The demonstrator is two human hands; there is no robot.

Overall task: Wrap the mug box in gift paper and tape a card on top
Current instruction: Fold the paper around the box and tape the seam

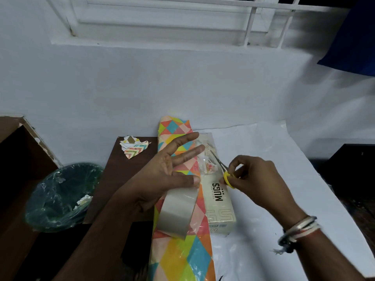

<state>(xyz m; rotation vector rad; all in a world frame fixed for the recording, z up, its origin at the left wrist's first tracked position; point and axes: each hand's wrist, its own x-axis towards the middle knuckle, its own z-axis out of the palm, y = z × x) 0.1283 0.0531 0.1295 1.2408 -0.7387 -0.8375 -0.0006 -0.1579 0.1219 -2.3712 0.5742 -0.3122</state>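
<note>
The step in hand is judged to be the cutting of a strip of tape. The tape roll [178,211] is gripped by the left hand [162,171]: the thumb is pressed on the roll's upper edge, while 2 fingers are held out straight over the gift paper roll [182,256]. The yellow handles of the scissors [227,179] are pinched by the curled fingers of the right hand [257,179], and the blades are pointed up and left toward the left fingertips. Whether a loose length of tape is stretched there cannot be told; only something clear and blurred is seen.

For a clean cut, the strip should be kept taut and clear of the paper, and the blades set square across it, so that the free end is not folded on itself.

The mug box [220,199] is laid flat on the white sheet [284,189], just beside the gift paper roll on its right, and is not yet wrapped. Its long axis is run from the person toward the wall, roughly parallel to the roll. The word MUGS is read along that axis, from near to far. A small clear packet [207,165] is rested on its far end.
</note>
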